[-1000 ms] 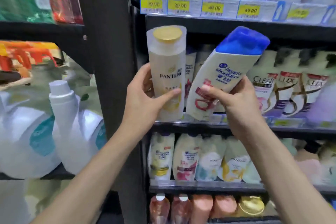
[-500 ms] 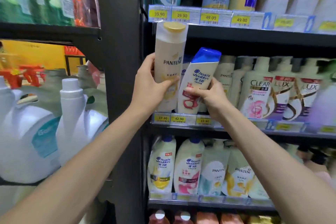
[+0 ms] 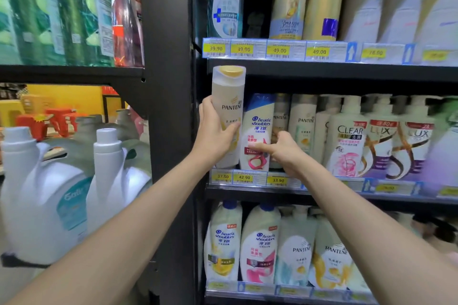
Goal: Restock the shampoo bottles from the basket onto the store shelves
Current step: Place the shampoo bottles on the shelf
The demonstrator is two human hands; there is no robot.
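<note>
- The left hand is wrapped around the lower half of a cream Pantene bottle with a gold cap, thumb across the front label, fingers behind it out of sight.
- That bottle stands upright at the far left end of the middle shelf, its base down by the price tags (whether it rests on the shelf or hangs just above it cannot be told).
- The right hand is loosely open, grasping nothing: the thumb stretches left and touches the front of the Head & Shoulders bottle, while the fingers curl toward the gap on that bottle's right side.
- The Head & Shoulders bottle, white with a blue cap and a pink-red label, stands upright on the middle shelf just beside the Pantene bottle, touching or nearly so.
- To its right along the same shelf run more Pantene bottles, then a Clear pump bottle and Lux ones.
- Large white detergent jugs fill the neighbouring bay on the left.
</note>
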